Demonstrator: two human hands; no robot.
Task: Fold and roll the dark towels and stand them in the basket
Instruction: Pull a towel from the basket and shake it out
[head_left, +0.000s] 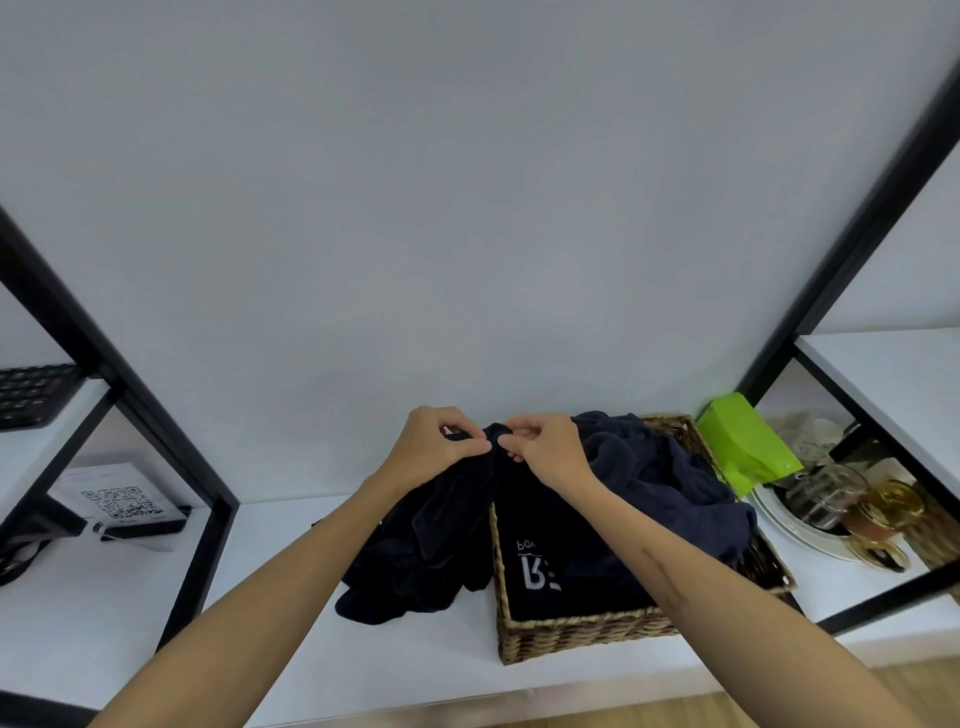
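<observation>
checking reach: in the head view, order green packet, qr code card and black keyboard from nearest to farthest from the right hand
From the right hand:
1. green packet, to its right, beside the basket
2. qr code card, far left, lower shelf
3. black keyboard, farthest left, upper shelf

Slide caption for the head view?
Both hands pinch a dark towel's edge, lifting it beside the wicker basket.

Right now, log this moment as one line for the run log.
left hand: pinching dark towel edge | right hand: pinching same edge | basket: unrolled towels heaped inside | stage: lifting, unfolded
</observation>
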